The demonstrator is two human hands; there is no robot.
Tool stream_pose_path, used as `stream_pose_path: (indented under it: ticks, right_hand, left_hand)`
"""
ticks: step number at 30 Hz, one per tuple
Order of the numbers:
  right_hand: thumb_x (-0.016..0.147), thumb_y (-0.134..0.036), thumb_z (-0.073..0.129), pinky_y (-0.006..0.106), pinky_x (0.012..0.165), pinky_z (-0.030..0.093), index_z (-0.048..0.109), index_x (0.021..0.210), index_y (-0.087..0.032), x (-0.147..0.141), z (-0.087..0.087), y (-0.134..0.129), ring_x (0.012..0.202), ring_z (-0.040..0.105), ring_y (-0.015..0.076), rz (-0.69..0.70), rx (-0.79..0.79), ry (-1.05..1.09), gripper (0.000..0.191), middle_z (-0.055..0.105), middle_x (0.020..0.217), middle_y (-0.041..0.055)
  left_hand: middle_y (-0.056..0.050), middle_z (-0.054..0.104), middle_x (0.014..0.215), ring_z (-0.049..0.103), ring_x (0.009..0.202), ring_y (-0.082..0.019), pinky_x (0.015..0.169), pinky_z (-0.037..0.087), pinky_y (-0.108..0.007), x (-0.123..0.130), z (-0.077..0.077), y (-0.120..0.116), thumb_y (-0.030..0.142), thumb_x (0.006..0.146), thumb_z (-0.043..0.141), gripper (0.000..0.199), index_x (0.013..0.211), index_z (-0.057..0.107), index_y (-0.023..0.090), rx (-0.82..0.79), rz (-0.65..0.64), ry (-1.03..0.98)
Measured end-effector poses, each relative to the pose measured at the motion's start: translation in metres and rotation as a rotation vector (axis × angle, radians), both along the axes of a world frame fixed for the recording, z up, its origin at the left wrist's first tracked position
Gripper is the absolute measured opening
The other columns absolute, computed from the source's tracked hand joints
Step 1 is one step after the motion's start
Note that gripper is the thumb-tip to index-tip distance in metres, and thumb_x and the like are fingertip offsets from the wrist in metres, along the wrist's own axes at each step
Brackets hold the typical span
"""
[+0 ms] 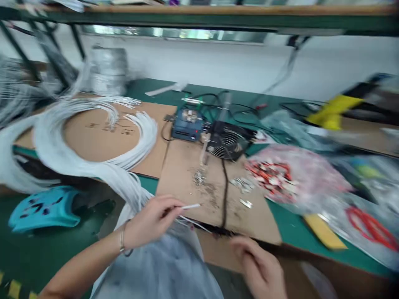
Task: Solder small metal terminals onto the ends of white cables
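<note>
My left hand (156,218) pinches a thin white cable (190,206) between thumb and fingers, its short end pointing right over the cardboard. Below it another white strand (199,225) runs down to the right toward the cardboard's front edge. A thick bundle of white cables (127,176) passes behind my left wrist and lies across my lap. To the right, my right hand (260,265) hangs low before the table edge, fingers curled and smeared by motion; whether it holds anything is hidden. Small metal terminals (199,177) lie in a pile on the cardboard (183,166).
Behind the cardboard stand a blue device (187,126) and a black fan (229,143). More metal parts (243,185) and a bag of red and white pieces (277,174) are at right, near a yellow block (326,232). A turquoise stool (45,207) stands lower left. Overhead runs a shelf (199,18).
</note>
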State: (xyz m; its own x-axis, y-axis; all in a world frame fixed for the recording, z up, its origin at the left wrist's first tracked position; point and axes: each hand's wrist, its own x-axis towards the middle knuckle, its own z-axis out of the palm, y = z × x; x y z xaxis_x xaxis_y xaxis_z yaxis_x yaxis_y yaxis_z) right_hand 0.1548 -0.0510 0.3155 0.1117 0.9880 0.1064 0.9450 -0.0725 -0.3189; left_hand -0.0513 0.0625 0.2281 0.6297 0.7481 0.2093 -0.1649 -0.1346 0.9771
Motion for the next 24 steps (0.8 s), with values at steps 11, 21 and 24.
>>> stream_pose_path:
  ticks: [11,21,24]
  right_hand:
    - [0.074,-0.021,0.061,0.023,0.058,0.04,0.059,0.091,-0.017,-0.048,-0.009,0.045,0.061,0.048,0.0116,-0.005,-0.108,0.633,0.017,0.056,0.068,0.0008]
    - [0.067,-0.03,0.067,0.021,0.046,0.031,0.054,0.062,-0.014,-0.045,-0.01,0.058,0.05,0.04,0.0088,-0.189,-0.169,0.909,0.021,0.052,0.056,0.0012]
    - [0.063,-0.03,0.069,0.021,0.046,0.031,0.051,0.059,-0.014,-0.047,-0.014,0.058,0.048,0.041,0.0084,-0.232,-0.161,0.979,0.024,0.056,0.058,0.0029]
  left_hand:
    - [0.002,0.045,0.058,0.038,0.05,-0.008,0.047,0.031,-0.018,0.002,-0.008,-0.012,0.038,0.089,0.04,0.032,0.108,0.055,0.015,-0.254,-0.183,0.045]
    - [0.001,0.054,0.066,0.048,0.058,-0.009,0.053,0.037,-0.017,0.007,-0.005,-0.001,0.031,0.089,0.043,0.025,0.104,0.058,0.019,-0.003,-0.204,0.112]
    - [0.0,0.054,0.068,0.05,0.059,-0.008,0.052,0.038,-0.016,0.011,0.0,-0.001,0.03,0.085,0.05,0.018,0.09,0.061,0.017,0.034,-0.102,0.098]
